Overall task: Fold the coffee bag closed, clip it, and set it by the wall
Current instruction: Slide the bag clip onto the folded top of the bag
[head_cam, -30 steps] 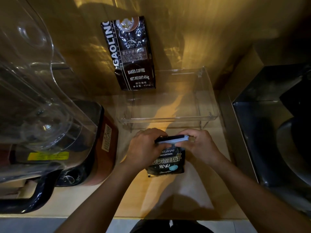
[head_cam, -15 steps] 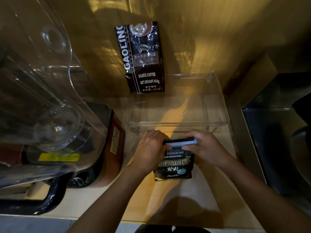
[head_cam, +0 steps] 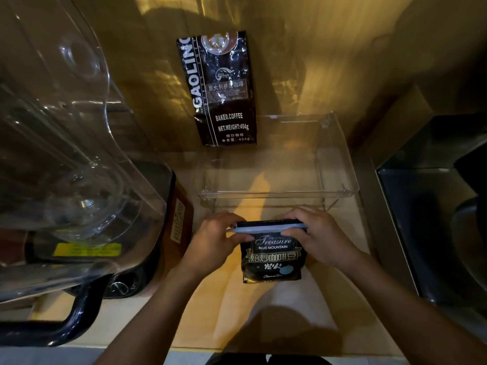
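Both hands have stayed on the top of the small coffee bag since the earlier frames, but the pale blue clip (head_cam: 270,228) now reaches across the whole folded edge, from one hand to the other, where before it showed mostly toward the right side.

Nearest, the two bare forearms come up from the bottom edge and meet over the wooden table (head_cam: 284,325). The left hand (head_cam: 214,243) pinches the left end of the clip and the bag's corner, thumb in front and fingers curled behind. The right hand (head_cam: 317,237) grips the right end the same way, its fingers wrapped over the top. Between them the Treasure Blue Mountain coffee bag (head_cam: 272,262) stands upright on the table, its top folded over and held under the clip, its printed front facing the camera.

To the left sits a blender (head_cam: 79,159) with a large clear jar, a black handle and a yellow label on its base. Just behind the hands lies a clear plastic tray (head_cam: 340,164), raised on thin legs. To the right is a dark metal sink (head_cam: 421,219).

Farthest back, a taller black Gaolin baked coffee bag (head_cam: 221,90) leans upright against the wooden wall (head_cam: 329,56), well apart from the small bag.
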`<state>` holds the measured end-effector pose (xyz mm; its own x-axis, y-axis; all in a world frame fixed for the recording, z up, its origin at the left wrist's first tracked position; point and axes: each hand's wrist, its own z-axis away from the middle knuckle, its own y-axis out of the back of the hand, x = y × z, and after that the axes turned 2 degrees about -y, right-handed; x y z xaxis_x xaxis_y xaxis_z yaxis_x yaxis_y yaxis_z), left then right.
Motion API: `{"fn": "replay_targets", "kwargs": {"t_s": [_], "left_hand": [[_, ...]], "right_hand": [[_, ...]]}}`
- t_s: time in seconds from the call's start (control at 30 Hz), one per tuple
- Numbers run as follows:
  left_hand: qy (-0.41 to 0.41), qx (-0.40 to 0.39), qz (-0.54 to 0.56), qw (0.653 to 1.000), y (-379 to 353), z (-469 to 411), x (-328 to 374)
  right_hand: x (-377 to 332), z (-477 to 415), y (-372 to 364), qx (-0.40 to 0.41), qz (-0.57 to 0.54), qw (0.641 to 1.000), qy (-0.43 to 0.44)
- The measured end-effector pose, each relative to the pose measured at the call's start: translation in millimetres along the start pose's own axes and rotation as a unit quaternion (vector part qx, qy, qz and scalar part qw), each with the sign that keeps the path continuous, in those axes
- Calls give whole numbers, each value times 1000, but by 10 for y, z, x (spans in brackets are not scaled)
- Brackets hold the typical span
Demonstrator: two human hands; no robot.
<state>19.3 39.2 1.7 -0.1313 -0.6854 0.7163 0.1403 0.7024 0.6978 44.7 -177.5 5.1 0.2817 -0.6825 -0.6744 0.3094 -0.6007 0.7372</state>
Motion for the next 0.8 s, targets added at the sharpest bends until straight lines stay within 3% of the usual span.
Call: {"fn": "replay_targets", "kwargs": {"t_s": [0.2, 0.4, 0.57, 0.8], "left_hand": [[58, 43, 89, 993, -51, 24, 33], [61, 32, 94, 993, -42, 22, 57], [80, 42, 118, 989, -80, 29, 38], [158, 63, 289, 942, -145, 54, -1]], "right_hand": [[-43, -10, 67, -26, 15, 1000, 4], [-60, -33, 69, -20, 122, 991, 43], [-80, -23, 7, 0, 139, 988, 63], [-86, -8, -43, 15, 129, 991, 43]]}}
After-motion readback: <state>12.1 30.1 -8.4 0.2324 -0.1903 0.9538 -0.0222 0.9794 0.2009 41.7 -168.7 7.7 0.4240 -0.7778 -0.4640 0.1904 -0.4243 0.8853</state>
